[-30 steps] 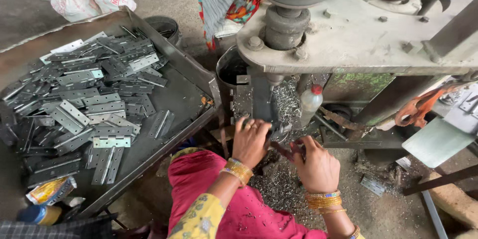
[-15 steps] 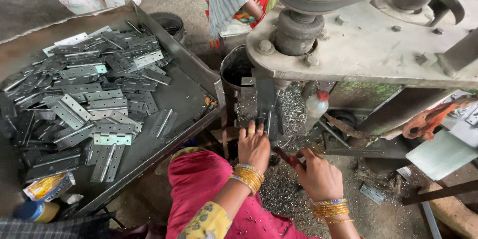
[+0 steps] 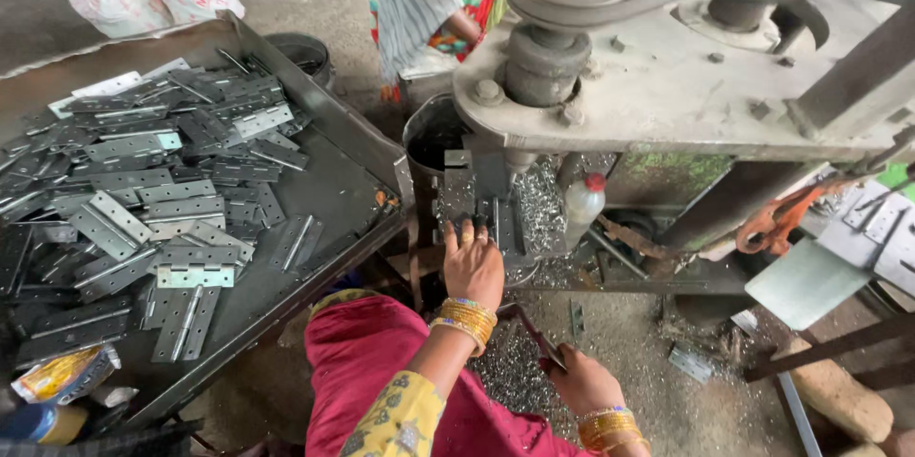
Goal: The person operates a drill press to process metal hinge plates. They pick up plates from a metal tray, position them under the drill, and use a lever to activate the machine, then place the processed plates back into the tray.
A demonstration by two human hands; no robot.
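Left hand [image 3: 473, 264] presses a hinge [image 3: 460, 198] flat on the drill [image 3: 667, 66] bed, fingers together; right hand [image 3: 581, 383] grips a dark lever [image 3: 532, 331]. Many hinges [image 3: 143, 190] still fill the tray [image 3: 353, 147].

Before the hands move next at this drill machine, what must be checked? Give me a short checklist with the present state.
1. Left hand away from the spindle: not ok, fingers at the workpiece under it.
2. Right hand grips the lever: ok.
3. Workpiece seated flat: cannot tell.
4. Hinges in reach on the tray: ok.
5. Belt guarded: not ok, it runs open.
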